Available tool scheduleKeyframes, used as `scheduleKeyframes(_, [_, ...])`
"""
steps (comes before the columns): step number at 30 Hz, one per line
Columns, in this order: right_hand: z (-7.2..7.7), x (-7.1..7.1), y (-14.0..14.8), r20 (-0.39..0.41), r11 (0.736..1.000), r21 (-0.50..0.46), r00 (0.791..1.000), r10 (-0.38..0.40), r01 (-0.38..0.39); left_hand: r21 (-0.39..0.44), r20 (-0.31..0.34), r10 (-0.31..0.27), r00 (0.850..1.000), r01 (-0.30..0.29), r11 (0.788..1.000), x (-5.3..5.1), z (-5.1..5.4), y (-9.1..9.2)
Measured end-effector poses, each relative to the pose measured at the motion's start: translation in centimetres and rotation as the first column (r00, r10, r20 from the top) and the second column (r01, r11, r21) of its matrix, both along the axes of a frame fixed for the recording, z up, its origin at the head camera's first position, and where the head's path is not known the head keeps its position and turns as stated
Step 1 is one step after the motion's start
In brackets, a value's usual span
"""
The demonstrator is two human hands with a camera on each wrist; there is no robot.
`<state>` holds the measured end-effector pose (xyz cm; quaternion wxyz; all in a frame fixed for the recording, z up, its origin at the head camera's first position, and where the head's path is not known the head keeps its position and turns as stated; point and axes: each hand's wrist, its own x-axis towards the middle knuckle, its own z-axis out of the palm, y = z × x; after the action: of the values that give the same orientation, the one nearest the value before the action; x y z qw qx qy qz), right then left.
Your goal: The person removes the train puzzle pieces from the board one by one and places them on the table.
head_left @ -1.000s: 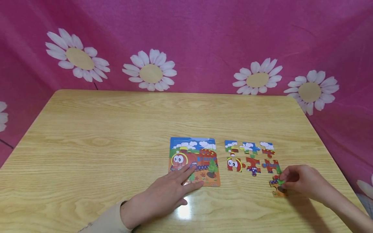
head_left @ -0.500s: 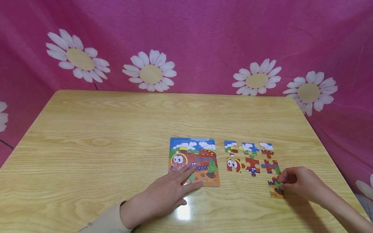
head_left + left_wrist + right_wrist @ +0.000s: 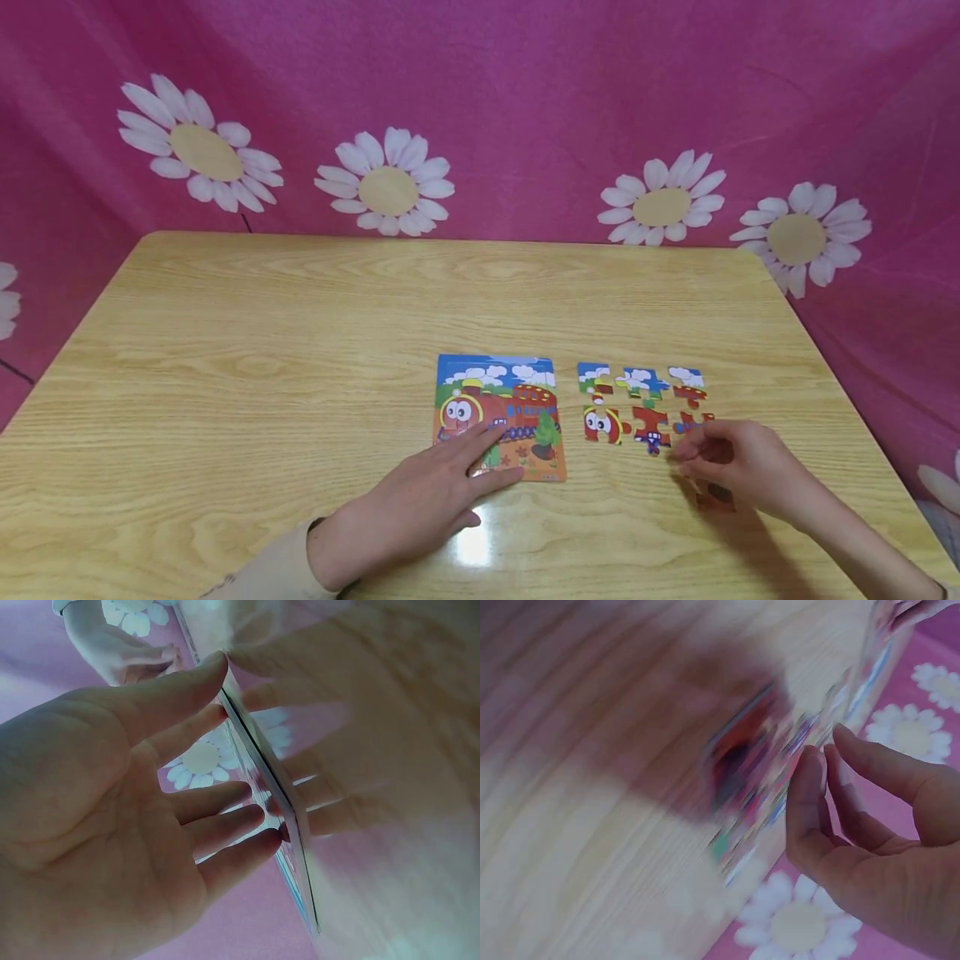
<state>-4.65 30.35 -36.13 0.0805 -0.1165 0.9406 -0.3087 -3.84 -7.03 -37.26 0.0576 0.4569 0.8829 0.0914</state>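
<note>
A square train puzzle board (image 3: 501,371) lies on the table, and my left hand (image 3: 416,500) rests on its lower left part with fingers spread and fairly straight. In the left wrist view, the fingertips touch the board's edge (image 3: 262,761). My right hand (image 3: 750,467) hovers over the loose pieces at the right, fingers loosely bent and holding nothing visible. Beneath it lies a puzzle piece (image 3: 716,498) with a dark and orange print, mostly hidden by the hand. The right wrist view shows that dark and orange piece (image 3: 739,754) blurred on the table, apart from the fingertips.
Several jigsaw pieces lie in two rows right of the board, among them the train's face piece (image 3: 602,425), a cab piece (image 3: 652,427) and a cloud piece (image 3: 686,377). A pink flowered cloth (image 3: 517,100) hangs behind the wooden table (image 3: 300,333).
My right hand has let go of the puzzle piece with the tree and moved left over it. The piece shifted slightly left beforehand. The left hand has stayed on the board.
</note>
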Motion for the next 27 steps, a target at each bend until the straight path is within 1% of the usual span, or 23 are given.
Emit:
scheduleKeyframes(2, [0.1,-0.4,-1.6,0.012,0.997,-0.071,0.999,0.031,-0.030,0.000,-0.007,0.001,1.000,-0.001,1.000,0.0,0.0,0.0])
scheduleKeyframes(4, [0.1,-1.0,-3.3,0.026,0.988,-0.140,0.998,0.064,-0.059,0.002,-0.009,0.004,1.000,-0.004,1.000,0.0,0.0,-0.1])
scheduleKeyframes(6, [0.1,-1.5,-5.0,0.042,0.973,-0.211,0.994,0.104,-0.093,0.001,-0.018,0.004,1.000,-0.004,1.000,0.1,0.1,-0.1])
scheduleKeyframes(7, [0.1,-1.7,-5.8,0.062,0.967,-0.237,0.992,0.114,-0.097,0.001,-0.023,0.004,1.000,-0.004,1.000,0.2,0.1,-0.2])
scheduleKeyframes(9, [0.1,-2.1,-7.3,0.076,0.956,-0.269,0.987,0.141,-0.116,0.009,-0.027,0.004,1.000,-0.004,1.000,0.3,0.1,-0.3])
scheduleKeyframes(15, [-0.3,-3.5,-11.4,0.131,0.949,-0.292,0.978,0.164,-0.120,0.028,-0.025,0.019,1.000,-0.018,0.999,0.7,0.1,-1.1])
scheduleKeyframes(18, [-0.7,-4.2,-12.8,0.156,0.944,-0.307,0.972,0.175,-0.121,0.019,-0.004,0.039,0.999,-0.039,0.999,0.9,0.1,-1.6])
scheduleKeyframes(22, [-0.8,-4.6,-13.9,0.189,0.946,-0.308,0.968,0.165,-0.101,0.005,0.014,0.055,0.998,-0.056,0.998,1.0,0.2,-1.9])
scheduleKeyframes(27, [-0.6,-4.7,-14.5,0.233,0.950,-0.300,0.960,0.156,-0.081,0.014,0.002,0.050,0.999,-0.050,0.999,0.9,0.1,-1.8])
